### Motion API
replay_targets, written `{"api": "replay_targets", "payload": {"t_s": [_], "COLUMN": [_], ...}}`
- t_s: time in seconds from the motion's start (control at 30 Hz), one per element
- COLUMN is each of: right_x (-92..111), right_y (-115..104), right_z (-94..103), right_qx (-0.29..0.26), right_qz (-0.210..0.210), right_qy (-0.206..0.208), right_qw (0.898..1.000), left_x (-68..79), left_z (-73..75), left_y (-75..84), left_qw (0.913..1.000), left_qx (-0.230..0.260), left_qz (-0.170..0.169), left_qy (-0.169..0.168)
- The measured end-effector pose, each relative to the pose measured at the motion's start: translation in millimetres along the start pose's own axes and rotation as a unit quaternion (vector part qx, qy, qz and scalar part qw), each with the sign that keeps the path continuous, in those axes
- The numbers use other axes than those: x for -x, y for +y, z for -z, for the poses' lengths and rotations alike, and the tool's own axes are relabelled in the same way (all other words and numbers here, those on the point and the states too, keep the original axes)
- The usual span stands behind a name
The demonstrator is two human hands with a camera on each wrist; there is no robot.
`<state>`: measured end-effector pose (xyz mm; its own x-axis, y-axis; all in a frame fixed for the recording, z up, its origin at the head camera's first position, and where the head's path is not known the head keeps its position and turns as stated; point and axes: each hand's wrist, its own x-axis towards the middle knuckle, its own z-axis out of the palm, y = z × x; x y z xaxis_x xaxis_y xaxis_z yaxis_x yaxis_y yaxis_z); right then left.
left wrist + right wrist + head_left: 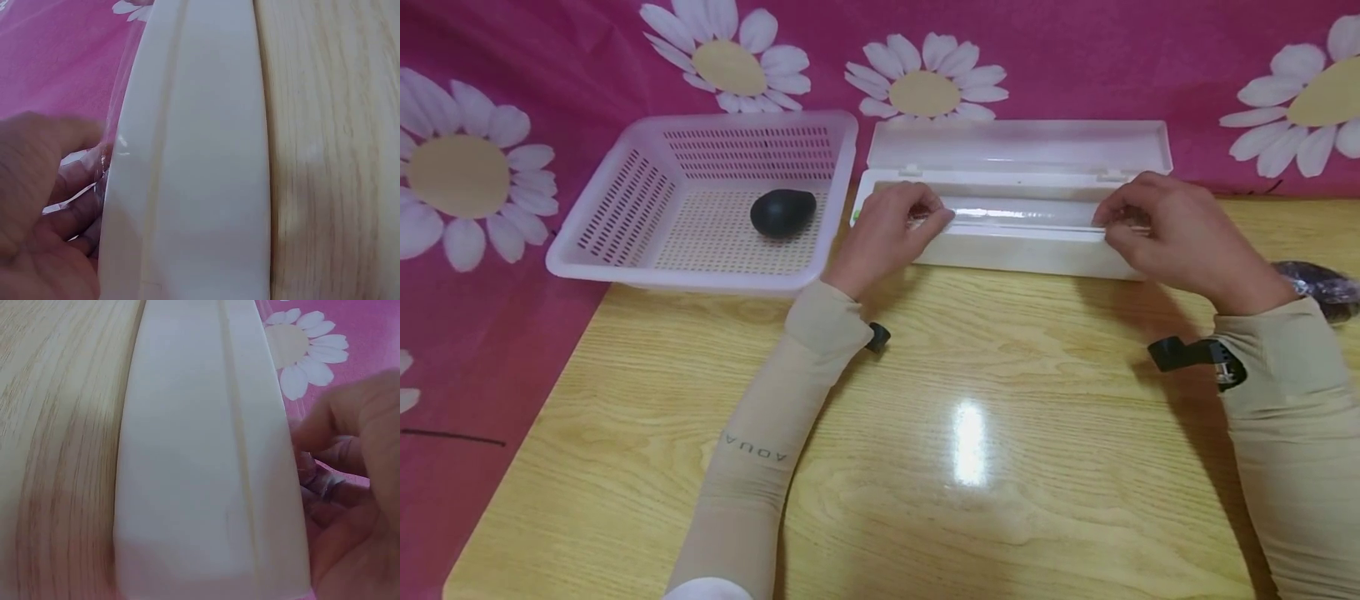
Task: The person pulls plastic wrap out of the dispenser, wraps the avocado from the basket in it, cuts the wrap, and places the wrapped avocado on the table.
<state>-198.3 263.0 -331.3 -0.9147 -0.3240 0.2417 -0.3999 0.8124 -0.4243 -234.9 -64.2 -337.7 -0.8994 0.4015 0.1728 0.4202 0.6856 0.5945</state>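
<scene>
A long white cling film dispenser (1022, 257) lies at the back of the table with its lid (1022, 148) raised. Clear cling film (1011, 212) shows on the roll inside. My left hand (891, 227) pinches the film near the left end, thumb against fingers. Toward the right end, my right hand (1180, 237) does the same. In the left wrist view a strip of film (112, 115) runs up from the fingers along the dispenser's edge. Crinkled film (322, 481) shows between the fingers in the right wrist view; the fingertips are partly hidden.
A pale plastic basket (715, 282) stands left of the dispenser, holding a black, rounded item (782, 213) that narrows at one end. A dark film-wrapped item (1330, 290) lies beyond my right wrist. Flowered pink cloth (1075, 67) hangs behind the wooden table (910, 517).
</scene>
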Motion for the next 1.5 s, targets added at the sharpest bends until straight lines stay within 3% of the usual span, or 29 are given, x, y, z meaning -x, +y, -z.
{"api": "replay_targets", "payload": {"t_s": [0.13, 0.33, 0.73, 0.97, 1.23, 1.5], "right_x": [2, 3, -1, -1, -1, 1], "right_y": [3, 3, -2, -9, -10, -15], "right_z": [-0.3, -2.0, -9.0, -6.0, -3.1, 0.1], "right_qx": [0.001, 0.011, -0.018, -0.025, -0.022, -0.032], "right_qz": [0.014, 0.015, -0.015, -0.023, -0.034, -0.058], "right_qy": [0.014, 0.035, 0.108, 0.112, 0.099, 0.102], "right_qw": [1.0, 0.999, 0.994, 0.993, 0.994, 0.993], "left_x": [0.2, -1.2, -0.4, -0.8, 2.1, 4.5], "left_z": [-0.1, -3.1, -6.6, -6.8, 3.0, 9.2], "left_y": [0.1, 0.2, 2.8, 2.5, 7.1, 13.6], "left_qw": [1.0, 0.9999, 0.9999, 0.9981, 0.9944, 0.9881], "left_qx": [-0.003, -0.012, -0.007, -0.05, -0.098, -0.137], "left_qz": [-0.002, -0.003, -0.002, -0.01, -0.013, -0.021], "left_qy": [-0.007, 0.01, 0.01, 0.033, 0.037, 0.067]}}
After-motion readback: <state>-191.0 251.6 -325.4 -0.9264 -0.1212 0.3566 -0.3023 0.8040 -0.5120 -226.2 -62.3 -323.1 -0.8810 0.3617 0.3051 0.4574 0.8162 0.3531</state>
